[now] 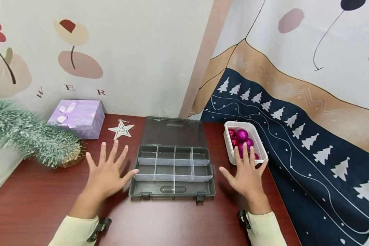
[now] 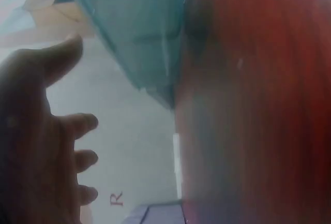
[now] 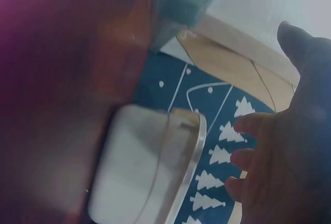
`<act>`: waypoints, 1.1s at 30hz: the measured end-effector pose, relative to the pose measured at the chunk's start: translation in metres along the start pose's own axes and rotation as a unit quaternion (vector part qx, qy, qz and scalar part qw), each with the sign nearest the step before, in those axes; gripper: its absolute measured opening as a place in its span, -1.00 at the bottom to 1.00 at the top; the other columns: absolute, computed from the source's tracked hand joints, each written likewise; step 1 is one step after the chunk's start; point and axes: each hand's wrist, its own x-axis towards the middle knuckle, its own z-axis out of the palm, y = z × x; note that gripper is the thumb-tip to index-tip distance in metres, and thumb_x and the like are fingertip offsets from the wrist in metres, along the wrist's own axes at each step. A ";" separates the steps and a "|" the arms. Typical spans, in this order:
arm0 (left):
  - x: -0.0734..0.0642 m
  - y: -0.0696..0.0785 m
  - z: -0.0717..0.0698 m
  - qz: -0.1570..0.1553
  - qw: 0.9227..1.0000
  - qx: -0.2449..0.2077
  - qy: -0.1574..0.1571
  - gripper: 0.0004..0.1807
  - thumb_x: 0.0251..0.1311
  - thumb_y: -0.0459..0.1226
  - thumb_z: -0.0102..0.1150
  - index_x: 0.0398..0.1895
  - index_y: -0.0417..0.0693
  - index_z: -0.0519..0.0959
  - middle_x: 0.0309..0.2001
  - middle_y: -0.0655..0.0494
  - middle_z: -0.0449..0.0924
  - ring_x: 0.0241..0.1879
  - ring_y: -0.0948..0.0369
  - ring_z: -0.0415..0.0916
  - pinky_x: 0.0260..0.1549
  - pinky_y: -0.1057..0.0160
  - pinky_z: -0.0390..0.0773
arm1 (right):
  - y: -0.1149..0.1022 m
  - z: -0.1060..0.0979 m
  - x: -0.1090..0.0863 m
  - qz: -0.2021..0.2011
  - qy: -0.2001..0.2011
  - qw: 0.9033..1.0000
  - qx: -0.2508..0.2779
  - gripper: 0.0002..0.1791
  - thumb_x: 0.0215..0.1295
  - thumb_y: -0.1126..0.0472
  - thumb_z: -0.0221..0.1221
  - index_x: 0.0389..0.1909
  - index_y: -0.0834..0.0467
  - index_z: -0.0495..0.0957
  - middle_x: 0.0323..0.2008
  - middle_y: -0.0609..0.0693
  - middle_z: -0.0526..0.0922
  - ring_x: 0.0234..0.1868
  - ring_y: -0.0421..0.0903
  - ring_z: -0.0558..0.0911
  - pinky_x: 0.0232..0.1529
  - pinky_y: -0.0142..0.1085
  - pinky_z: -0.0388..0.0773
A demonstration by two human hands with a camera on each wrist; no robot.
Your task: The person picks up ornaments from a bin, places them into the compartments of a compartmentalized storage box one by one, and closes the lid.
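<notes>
The left hand (image 1: pixel 106 177) and right hand (image 1: pixel 247 177), fingers spread and released, hover either side of the divided box (image 1: pixel 146 187) at centre frame, the white tub (image 1: pixel 257 140) of shiny baubles (image 1: pixel 242 135) right of centre

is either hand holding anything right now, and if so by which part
Nothing is held: the left hand is spread open near the divided box, and the right hand is spread open near the white tub.

From above, the head camera faces forward and down across the tabletop (image 1: pixel 169 222); low, close, sideways-turned wrist views overlap it, left at the divided box (image 1: pixel 165 169), right at the white tub (image 1: pixel 259 145).
</notes>
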 end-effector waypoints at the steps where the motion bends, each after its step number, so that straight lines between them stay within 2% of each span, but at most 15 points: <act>1: 0.001 0.002 0.001 0.007 1.000 -0.003 -0.004 0.11 0.42 0.51 -0.05 0.83 0.16 -0.03 0.83 -0.17 -0.32 0.76 -0.40 -0.54 0.43 -0.78 -0.56 | 0.002 -0.001 0.003 0.001 0.001 1.000 0.003 0.20 0.39 -0.60 0.03 0.81 0.02 -0.04 0.82 0.20 -0.21 0.82 0.36 -0.26 0.47 0.75 -0.52; 6: 0.003 0.009 0.005 0.046 0.998 -0.033 -0.027 0.08 0.42 0.46 0.06 0.82 0.17 0.04 0.84 -0.12 -0.28 0.77 -0.42 -0.37 0.45 -0.80 -0.42 | 0.019 -0.006 0.019 0.014 0.008 1.000 0.017 0.20 0.41 -0.59 0.03 0.81 0.06 -0.05 0.80 0.28 -0.17 0.79 0.44 -0.17 0.45 0.77 -0.48; 9: 0.002 0.009 0.011 0.071 0.993 -0.081 -0.042 0.05 0.43 0.38 0.16 0.81 0.20 0.05 0.84 -0.08 -0.25 0.76 -0.43 -0.27 0.42 -0.83 -0.32 | 0.031 -0.008 0.028 0.028 0.012 0.999 0.017 0.18 0.43 -0.57 0.03 0.79 0.12 0.00 0.78 0.34 -0.08 0.77 0.47 -0.10 0.46 0.78 -0.41; 13: 0.001 0.003 0.020 0.099 0.980 -0.164 -0.055 0.03 0.43 0.23 0.30 0.82 0.25 0.04 0.83 -0.10 -0.21 0.73 -0.48 -0.22 0.40 -0.85 -0.30 | 0.044 -0.010 0.044 0.045 0.015 0.999 0.027 0.14 0.46 -0.53 0.01 0.77 0.18 0.04 0.75 0.38 0.00 0.77 0.46 -0.10 0.47 0.78 -0.39; 19: 0.000 -0.010 0.033 0.134 0.961 -0.237 -0.054 0.07 0.38 0.08 0.41 0.82 0.25 0.02 0.82 -0.17 -0.19 0.71 -0.53 -0.22 0.38 -0.85 -0.30 | 0.057 -0.008 0.066 0.061 0.011 0.997 0.056 0.12 0.50 -0.52 -0.02 0.75 0.19 0.05 0.72 0.42 0.04 0.76 0.47 -0.11 0.46 0.78 -0.42; 24: -0.001 -0.016 0.042 0.144 0.947 -0.278 -0.070 0.10 0.38 0.02 0.44 0.83 0.16 -0.02 0.81 -0.28 -0.21 0.70 -0.57 -0.24 0.37 -0.85 -0.41 | 0.064 -0.002 0.081 0.071 0.017 0.994 0.085 0.03 0.50 -0.38 0.11 0.71 0.21 0.13 0.66 0.45 0.15 0.73 0.49 -0.06 0.46 0.78 -0.46; 28: 0.001 -0.019 0.047 0.151 0.938 -0.301 -0.078 0.12 0.40 -0.03 0.42 0.83 0.01 -0.06 0.79 -0.35 -0.23 0.69 -0.58 -0.24 0.41 -0.79 -0.54 | 0.067 0.002 0.084 0.085 0.028 0.990 0.106 -0.04 0.49 -0.27 0.19 0.67 0.23 0.21 0.62 0.44 0.22 0.72 0.45 -0.01 0.48 0.75 -0.47; 33: 0.003 -0.024 0.047 0.152 0.936 -0.307 -0.085 0.13 0.41 -0.05 0.40 0.82 -0.07 -0.10 0.80 -0.31 -0.22 0.69 -0.57 -0.21 0.46 -0.73 -0.56 | 0.066 0.003 0.084 0.094 0.036 0.988 0.118 -0.09 0.47 -0.20 0.23 0.63 0.27 0.27 0.57 0.46 0.28 0.70 0.44 0.04 0.48 0.74 -0.48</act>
